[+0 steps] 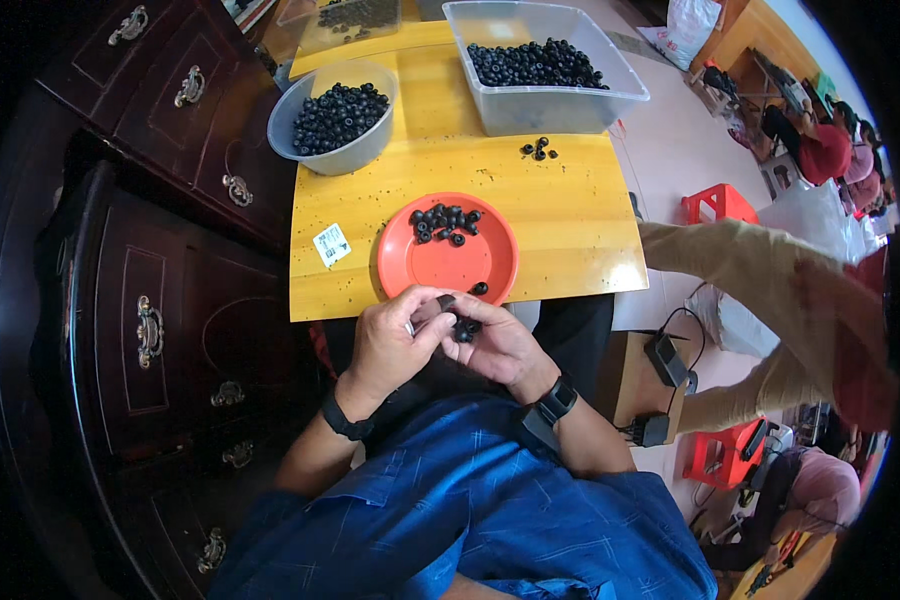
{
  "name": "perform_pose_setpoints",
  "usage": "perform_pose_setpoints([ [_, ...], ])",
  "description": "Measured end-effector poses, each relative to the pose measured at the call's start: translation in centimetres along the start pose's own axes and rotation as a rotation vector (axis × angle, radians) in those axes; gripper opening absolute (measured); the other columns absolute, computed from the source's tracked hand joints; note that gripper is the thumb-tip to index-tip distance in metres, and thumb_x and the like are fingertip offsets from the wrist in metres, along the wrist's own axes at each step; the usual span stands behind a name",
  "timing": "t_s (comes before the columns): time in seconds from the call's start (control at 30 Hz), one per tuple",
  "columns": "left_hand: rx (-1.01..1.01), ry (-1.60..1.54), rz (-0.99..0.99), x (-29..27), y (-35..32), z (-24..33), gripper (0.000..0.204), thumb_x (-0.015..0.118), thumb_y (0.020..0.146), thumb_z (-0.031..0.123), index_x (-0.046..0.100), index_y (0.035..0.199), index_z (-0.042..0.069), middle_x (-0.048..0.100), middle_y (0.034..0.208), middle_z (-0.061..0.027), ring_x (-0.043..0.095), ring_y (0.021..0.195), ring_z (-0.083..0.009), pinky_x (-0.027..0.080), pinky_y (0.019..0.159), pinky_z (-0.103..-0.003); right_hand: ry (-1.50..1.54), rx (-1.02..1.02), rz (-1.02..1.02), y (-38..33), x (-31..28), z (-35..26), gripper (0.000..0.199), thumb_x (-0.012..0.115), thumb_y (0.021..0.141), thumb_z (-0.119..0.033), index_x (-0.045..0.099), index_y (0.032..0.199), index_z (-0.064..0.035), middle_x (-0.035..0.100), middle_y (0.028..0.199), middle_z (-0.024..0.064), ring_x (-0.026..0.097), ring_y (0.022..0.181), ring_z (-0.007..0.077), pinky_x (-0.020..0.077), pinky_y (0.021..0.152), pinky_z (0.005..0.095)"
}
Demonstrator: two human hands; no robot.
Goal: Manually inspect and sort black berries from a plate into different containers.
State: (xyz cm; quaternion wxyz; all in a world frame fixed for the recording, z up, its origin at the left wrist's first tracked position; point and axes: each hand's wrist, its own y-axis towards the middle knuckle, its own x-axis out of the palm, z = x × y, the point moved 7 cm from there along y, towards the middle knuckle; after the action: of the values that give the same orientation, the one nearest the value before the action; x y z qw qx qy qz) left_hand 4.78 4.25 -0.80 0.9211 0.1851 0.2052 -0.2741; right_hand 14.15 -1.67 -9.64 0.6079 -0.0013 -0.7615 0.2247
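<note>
Close to the near table edge, my two hands meet over my lap. My right hand (505, 350) is cupped around several shiny black beads (465, 330). Its fingers curl up beside the fingertips of my left hand (390, 340), which are pinched together against a small dark brown piece (446, 301), whose kind I cannot make out. Just beyond the hands lies a round orange-red plate (440, 265). A cluster of black beads with holes (445, 222) sits in its far part, and a single bead (480, 288) rests near its close rim.
On the yellow table (570, 240) stand a round translucent bowl (365, 155) and a rectangular clear bin (550, 112), both holding many black beads. Several loose beads (540, 152) and a white label (331, 245) lie nearby. Dark drawers (185, 330) flank the left; a person's trousered leg (730, 270) is at right.
</note>
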Motion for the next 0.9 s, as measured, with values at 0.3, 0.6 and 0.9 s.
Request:
perform_pose_setpoints([
  [0.3, -0.07, 0.01, -0.02, 0.2, -1.3, -1.5, 0.025, 0.073, 0.082, 0.008, 0.065, 0.104, 0.002, 0.067, 0.072, -0.0098, 0.067, 0.063, -0.0156, 0.051, 0.058, -0.029, -0.141, 0.047, 0.049, 0.6, -0.4, 1.2, 0.021, 0.063, 0.095, -0.026, 0.064, 0.11, -0.0119, 0.064, 0.096, -0.003, 0.059, 0.081, 0.0064, 0.0487, 0.064, 0.0212],
  [0.6, -0.136, -0.164, -0.168, 0.2, -0.8, -1.2, 0.023, 0.064, 0.09, 0.001, 0.064, 0.112, -0.004, 0.069, 0.078, -0.0034, 0.064, 0.071, -0.0057, 0.052, 0.063, -0.022, -0.301, -0.057, -0.087, 0.4, -0.1, 0.0, 0.027, 0.062, 0.096, -0.026, 0.064, 0.117, -0.0084, 0.063, 0.092, -0.007, 0.053, 0.071, -0.0006, 0.0424, 0.058, 0.0128],
  [0.9, -0.127, -0.248, -0.055, 0.5, -1.2, -3.1, 0.01, 0.066, 0.087, -0.001, 0.061, 0.096, 0.0, 0.059, 0.072, 0.0032, 0.053, 0.064, -0.0015, 0.039, 0.058, -0.017, -0.172, 0.009, -0.107, 1.1, 0.2, 0.8, 0.021, 0.061, 0.097, -0.028, 0.064, 0.107, -0.0105, 0.067, 0.09, -0.0034, 0.061, 0.068, 0.002, 0.05, 0.055, 0.0134],
])
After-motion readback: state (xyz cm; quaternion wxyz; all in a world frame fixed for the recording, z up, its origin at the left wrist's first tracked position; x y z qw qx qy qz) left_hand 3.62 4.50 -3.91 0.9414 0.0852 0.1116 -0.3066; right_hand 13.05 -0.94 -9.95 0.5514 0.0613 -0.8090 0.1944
